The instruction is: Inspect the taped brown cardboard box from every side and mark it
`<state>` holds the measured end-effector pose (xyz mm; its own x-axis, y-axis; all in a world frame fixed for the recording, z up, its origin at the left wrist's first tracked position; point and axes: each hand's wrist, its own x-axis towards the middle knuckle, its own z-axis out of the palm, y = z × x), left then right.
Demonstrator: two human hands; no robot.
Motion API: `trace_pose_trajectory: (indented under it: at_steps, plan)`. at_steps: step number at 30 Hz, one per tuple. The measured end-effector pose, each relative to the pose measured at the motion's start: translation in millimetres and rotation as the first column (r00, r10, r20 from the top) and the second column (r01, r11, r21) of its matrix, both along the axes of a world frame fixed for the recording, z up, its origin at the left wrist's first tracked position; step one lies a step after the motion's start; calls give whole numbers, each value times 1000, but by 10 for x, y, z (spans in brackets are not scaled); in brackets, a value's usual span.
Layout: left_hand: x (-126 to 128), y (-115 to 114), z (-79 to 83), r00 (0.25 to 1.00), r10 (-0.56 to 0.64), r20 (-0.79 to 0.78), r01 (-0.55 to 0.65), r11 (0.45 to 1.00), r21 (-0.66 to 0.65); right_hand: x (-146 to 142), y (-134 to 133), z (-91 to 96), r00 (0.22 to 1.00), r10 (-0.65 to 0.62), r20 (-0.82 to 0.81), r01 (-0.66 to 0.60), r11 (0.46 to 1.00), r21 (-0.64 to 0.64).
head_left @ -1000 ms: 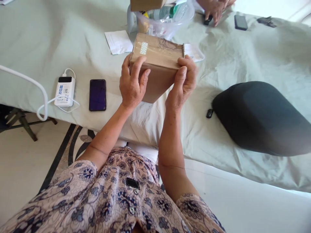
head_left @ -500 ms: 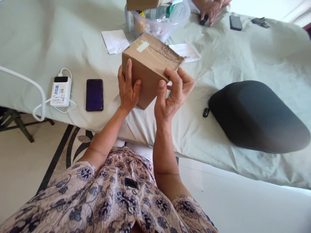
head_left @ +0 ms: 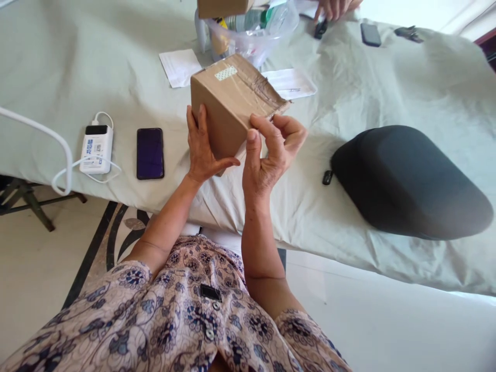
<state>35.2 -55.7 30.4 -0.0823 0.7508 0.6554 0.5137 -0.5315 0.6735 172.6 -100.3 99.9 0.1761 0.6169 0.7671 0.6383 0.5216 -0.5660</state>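
Observation:
A brown cardboard box [head_left: 232, 93] is tilted in front of me over the cloth-covered table. Its top face carries a small dotted white sticker [head_left: 226, 73], and its right edge looks torn and wrinkled under clear tape. My left hand [head_left: 203, 147] supports the box at its near left face, fingers spread up along it and thumb stretched out to the right below. With thumb and forefinger, my right hand [head_left: 269, 155] pinches the box's near right corner, its other fingers curled beside the torn edge. The underside of the box is hidden.
On the left lie a white power bank [head_left: 96, 150] with a cable and a dark phone [head_left: 150, 153]. Behind the box stands a clear plastic basket [head_left: 256, 44] with bottles. A black rounded object [head_left: 411, 181] sits right. Another person's hand [head_left: 335, 8] is at the far side.
My left thumb has slid right and down across the box. My right fingertips have shifted slightly left along the corner. The other person's hand has drawn back from the small black item.

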Motion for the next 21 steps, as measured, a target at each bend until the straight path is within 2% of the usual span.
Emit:
trace_pose_trajectory:
  at_steps: [3,8,10,13,16,21]
  plan:
    - [-4,12,-8,1000,-7,-14,6,999,-35,6,29,5,998,40,-45,-40,999,-3]
    - [-40,3,36,999,-21,-27,17,992,-123,70,123,52,999,-27,37,23,994,104]
    - [-57,3,57,1000,-16,-25,12,990,-141,129,200,59,998,-5,65,-2,993,116]
    - [-74,19,61,999,-30,-23,26,986,-164,234,356,37,998,65,10,-65,989,135]
    - [-81,42,42,999,-41,-15,38,986,-165,335,531,-42,988,137,-64,-127,982,139]
    - [-93,64,5,997,-71,-2,71,993,-92,466,793,-315,940,250,-230,-255,967,6]
